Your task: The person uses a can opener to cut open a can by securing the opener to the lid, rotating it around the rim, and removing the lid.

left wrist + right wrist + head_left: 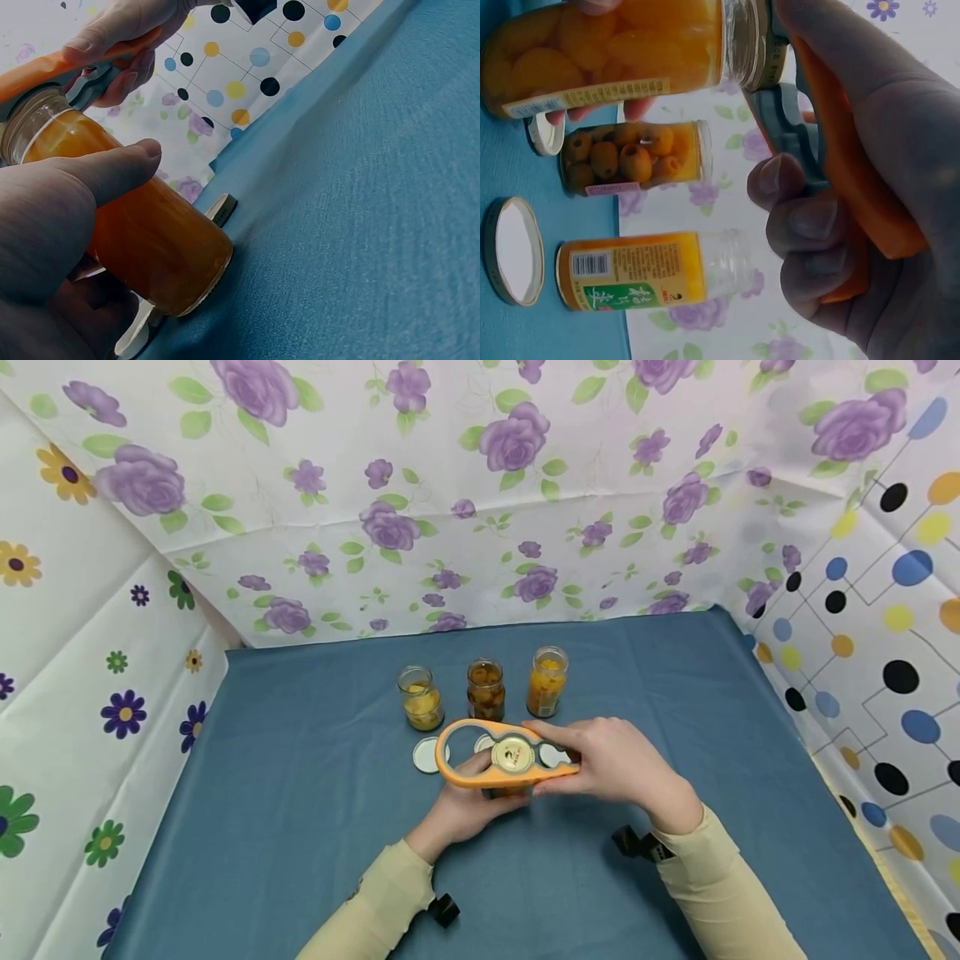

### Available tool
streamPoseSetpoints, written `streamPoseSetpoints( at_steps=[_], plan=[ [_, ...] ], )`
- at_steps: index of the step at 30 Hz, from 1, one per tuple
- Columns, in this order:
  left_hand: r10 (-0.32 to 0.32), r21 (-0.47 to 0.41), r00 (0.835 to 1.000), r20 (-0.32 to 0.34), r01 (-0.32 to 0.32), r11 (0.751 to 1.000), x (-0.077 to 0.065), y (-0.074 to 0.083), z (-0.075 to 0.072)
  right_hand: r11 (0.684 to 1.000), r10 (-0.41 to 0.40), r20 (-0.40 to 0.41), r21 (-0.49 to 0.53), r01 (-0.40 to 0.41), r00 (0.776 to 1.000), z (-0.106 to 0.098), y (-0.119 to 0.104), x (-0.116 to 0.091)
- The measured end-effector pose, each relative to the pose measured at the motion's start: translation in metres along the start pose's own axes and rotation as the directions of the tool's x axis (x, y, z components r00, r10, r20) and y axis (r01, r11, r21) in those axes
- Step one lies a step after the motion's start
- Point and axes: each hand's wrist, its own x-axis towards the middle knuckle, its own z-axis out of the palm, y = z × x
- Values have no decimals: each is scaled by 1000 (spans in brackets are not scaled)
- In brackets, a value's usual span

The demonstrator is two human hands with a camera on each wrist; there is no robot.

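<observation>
My left hand (467, 810) grips a glass jar of orange fruit pieces (165, 232), thumb across its side. The jar stands upright and keeps its gold lid (513, 754). Over that lid lies an orange and grey jar opener (480, 782), its middle opening fitted around the lid. My right hand (618, 760) holds the opener's handles, fingers curled below and thumb above in the right wrist view. From above, the opener hides most of the gripped jar.
Behind my hands stand three lidless jars: one with yellow fruit (422, 703), one with brown olive-like fruit (486, 692), one with orange fruit (547, 683). Loose lids lie before them, including a white-faced lid (426, 755). Patterned cloth walls (390, 585) border the blue tabletop (300, 827).
</observation>
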Motion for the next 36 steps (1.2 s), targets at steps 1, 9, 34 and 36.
streamPoseSetpoints(
  at_steps=[1,9,34,36],
  plan=[
    [6,0,1000,-1,-6,1000,0,0,0,1000,-6,5,10,6,1000,-1,1,1],
    [-32,-26,999,35,33,999,6,-1,-1,997,-45,48,59,43,998,-4,16,6],
    [-91,-33,996,15,91,995,-1,-4,3,973,-5,-275,219,68,961,-10,18,-11],
    [-83,-49,997,5,83,995,0,-3,4,972,-9,-285,221,75,959,-12,19,-12]
  ],
)
